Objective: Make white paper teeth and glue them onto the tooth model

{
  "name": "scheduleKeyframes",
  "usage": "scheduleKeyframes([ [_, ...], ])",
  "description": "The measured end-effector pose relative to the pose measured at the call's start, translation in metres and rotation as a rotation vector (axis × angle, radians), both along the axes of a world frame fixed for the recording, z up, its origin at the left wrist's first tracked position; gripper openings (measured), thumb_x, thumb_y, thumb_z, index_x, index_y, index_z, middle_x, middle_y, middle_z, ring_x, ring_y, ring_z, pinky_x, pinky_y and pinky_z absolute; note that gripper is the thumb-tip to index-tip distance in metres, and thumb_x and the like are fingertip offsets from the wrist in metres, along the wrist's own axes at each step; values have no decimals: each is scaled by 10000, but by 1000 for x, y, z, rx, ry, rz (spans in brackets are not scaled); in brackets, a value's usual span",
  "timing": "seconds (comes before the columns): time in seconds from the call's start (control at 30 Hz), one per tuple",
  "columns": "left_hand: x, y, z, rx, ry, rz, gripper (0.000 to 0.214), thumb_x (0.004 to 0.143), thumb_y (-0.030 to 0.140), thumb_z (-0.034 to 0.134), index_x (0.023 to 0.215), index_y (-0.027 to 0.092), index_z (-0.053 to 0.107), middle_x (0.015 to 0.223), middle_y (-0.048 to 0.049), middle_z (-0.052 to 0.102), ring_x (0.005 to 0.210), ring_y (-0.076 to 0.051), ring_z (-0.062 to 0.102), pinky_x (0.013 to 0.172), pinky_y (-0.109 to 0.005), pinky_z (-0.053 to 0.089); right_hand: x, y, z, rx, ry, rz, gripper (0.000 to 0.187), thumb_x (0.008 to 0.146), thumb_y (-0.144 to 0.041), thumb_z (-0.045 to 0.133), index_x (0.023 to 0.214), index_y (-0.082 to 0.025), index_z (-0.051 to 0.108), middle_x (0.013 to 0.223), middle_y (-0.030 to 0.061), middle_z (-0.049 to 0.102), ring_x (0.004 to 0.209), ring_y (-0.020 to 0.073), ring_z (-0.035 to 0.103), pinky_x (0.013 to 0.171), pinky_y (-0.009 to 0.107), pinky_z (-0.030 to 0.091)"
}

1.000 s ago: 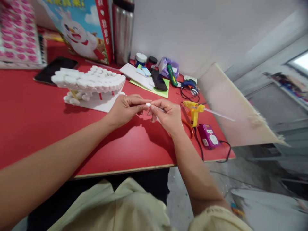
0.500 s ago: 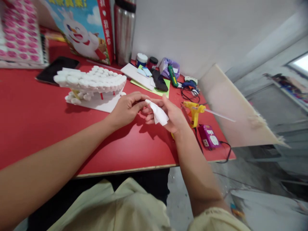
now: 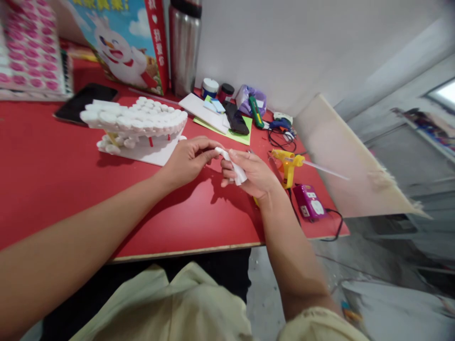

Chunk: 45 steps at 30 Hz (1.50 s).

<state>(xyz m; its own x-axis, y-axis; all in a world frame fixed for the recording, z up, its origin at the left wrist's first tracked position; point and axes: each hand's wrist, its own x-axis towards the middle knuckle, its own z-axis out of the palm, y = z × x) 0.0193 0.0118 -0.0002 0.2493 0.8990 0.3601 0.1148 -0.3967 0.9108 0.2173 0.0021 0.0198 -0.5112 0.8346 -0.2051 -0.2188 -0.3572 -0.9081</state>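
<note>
Between my two hands is a piece of white tissue (image 3: pixel 239 173), twisted narrow at its left end and loose at its lower right end. My left hand (image 3: pixel 190 158) pinches the narrow end between thumb and fingertips. My right hand (image 3: pixel 254 173) has its thumb and curled fingers closed around the middle of the tissue. Both hands are held above the front part of the red table. Just left of them stands a white model (image 3: pixel 137 121) made of many small rounded white pieces, raised on red and yellow supports over a white base board (image 3: pixel 151 154).
A yellow glue gun (image 3: pixel 288 163) with a clear stick and a purple power socket box (image 3: pixel 309 202) lie to the right. Behind are a green cutter (image 3: pixel 256 112), small jars (image 3: pixel 209 88), a steel bottle (image 3: pixel 185 52), a phone (image 3: pixel 85 102) and a cartoon bag (image 3: pixel 121 47).
My right thumb and fingers have closed over the tissue, which lay across the open palm before. The tissue is now bunched narrower. My left hand keeps its pinch.
</note>
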Motion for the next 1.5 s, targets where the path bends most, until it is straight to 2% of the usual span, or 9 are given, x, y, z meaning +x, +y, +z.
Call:
scheduleKeyframes([
  [0.13, -1, 0, 0, -51, -17, 20, 214, 890, 336, 708, 977, 166, 806, 821, -44, 746, 694, -151, 618, 713, -274, 500, -2, -1, -2, 172, -148, -152, 451, 786, -422, 887, 1114, -173, 703, 695, -81, 588, 525, 73, 545, 639, 315, 663],
  [0.23, -1, -1, 2, -106, -26, 27, 236, 879, 355, 715, 984, 163, 802, 800, -43, 749, 679, -149, 609, 694, -271, 507, -4, 0, -5, 300, -280, -247, 429, 752, -461, 898, 1000, -166, 711, 668, -53, 667, 497, 92, 604, 579, 274, 606],
  [0.37, 4, -4, 3, -175, -82, 56, 244, 861, 366, 732, 966, 157, 804, 768, -37, 735, 635, -135, 591, 637, -259, 504, -9, -5, -9, 519, -495, -374, 309, 852, -459, 801, 826, -180, 670, 641, -9, 706, 472, 110, 621, 483, 228, 484],
  [0.47, 10, -8, 3, -197, -170, 95, 226, 818, 358, 785, 909, 152, 805, 745, -33, 731, 620, -132, 593, 610, -258, 508, -16, -12, -12, 733, -661, -488, 219, 911, -387, 728, 816, -195, 685, 625, -8, 689, 504, 115, 606, 491, 226, 454],
  [0.6, 12, -10, 1, -156, -268, 99, 226, 754, 335, 864, 862, 144, 809, 740, -36, 747, 615, -131, 623, 605, -260, 524, -21, -18, -14, 872, -703, -537, 191, 929, -351, 696, 813, -199, 706, 631, -8, 677, 535, 118, 593, 495, 230, 442],
  [0.73, 8, -7, 0, -114, -293, 53, 223, 729, 319, 893, 855, 152, 817, 747, -43, 762, 643, -144, 665, 624, -265, 544, -20, -21, -8, 885, -650, -524, 208, 935, -349, 711, 794, -196, 712, 623, -19, 684, 492, 98, 580, 474, 221, 451],
  [0.97, 1, -3, 3, -72, -287, -35, 122, 787, 290, 857, 859, 197, 824, 761, -40, 759, 610, -134, 652, 594, -267, 542, -20, -23, 4, 677, -412, -448, 244, 911, -405, 767, 818, -189, 700, 610, -29, 699, 389, 80, 550, 415, 219, 478],
  [1.2, 2, -5, 2, -9, -263, 17, 92, 778, 282, 868, 806, 214, 812, 773, -42, 761, 608, -146, 662, 580, -280, 541, -17, -24, -1, 858, -547, -458, 207, 953, -370, 721, 840, -196, 715, 629, -26, 697, 434, 87, 589, 435, 217, 469],
  [1.5, 1, -4, 0, -15, -247, -30, 155, 722, 229, 885, 760, 183, 742, 721, -27, 746, 621, -145, 669, 577, -261, 556, -4, -14, -4, 910, -455, -277, 190, 960, -380, 736, 901, -199, 748, 732, -19, 734, 531, 112, 696, 540, 245, 554],
])
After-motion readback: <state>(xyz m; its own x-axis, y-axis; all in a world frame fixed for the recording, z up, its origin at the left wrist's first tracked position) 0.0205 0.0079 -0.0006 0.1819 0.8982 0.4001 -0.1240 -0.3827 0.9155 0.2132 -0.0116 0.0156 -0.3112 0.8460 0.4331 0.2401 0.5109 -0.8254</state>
